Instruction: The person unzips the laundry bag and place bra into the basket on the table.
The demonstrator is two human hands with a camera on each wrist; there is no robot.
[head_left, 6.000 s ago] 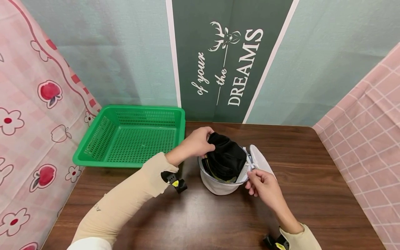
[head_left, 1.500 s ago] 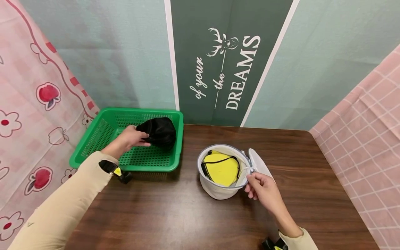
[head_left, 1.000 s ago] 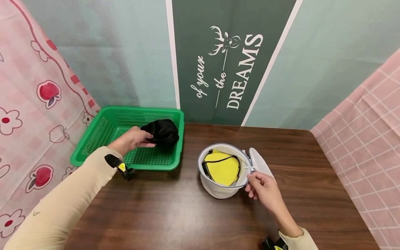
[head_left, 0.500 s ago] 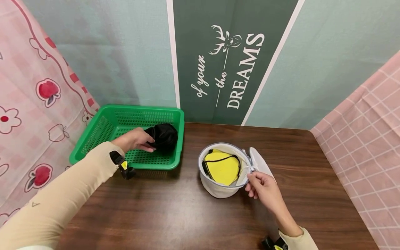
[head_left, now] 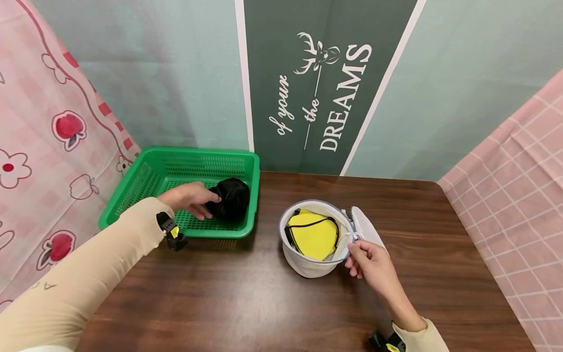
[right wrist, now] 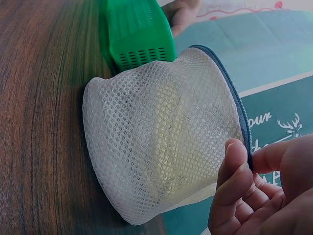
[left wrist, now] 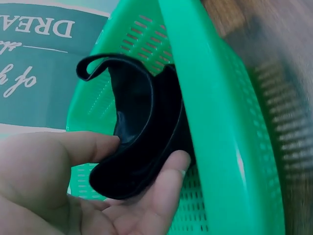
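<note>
My left hand (head_left: 195, 199) is over the green plastic basket (head_left: 107, 215), its fingers spread loosely at a black satiny cloth garment (head_left: 232, 200). In the left wrist view the garment (left wrist: 132, 103) lies folded against the basket wall, with a loop strap sticking out. Thumb and fingers lie either side of its near edge. My right hand (head_left: 371, 264) pinches the zippered rim of a round white mesh laundry bag (head_left: 303, 268). Inside the bag sits a yellow folded item (head_left: 313, 237) with a thin black cord; its kind is unclear.
The bag's white lid (head_left: 367, 227) is folded back to the right. Everything stands on a brown wooden table (head_left: 264, 303). A green printed cloth (head_left: 325, 88) hangs behind, with pink patterned cloths (head_left: 519, 186) at the sides.
The black garment has come out of the mesh bag into the basket, uncovering the yellow item. Lately it has sunk lower and my left fingers have spread. My right hand stays put.
</note>
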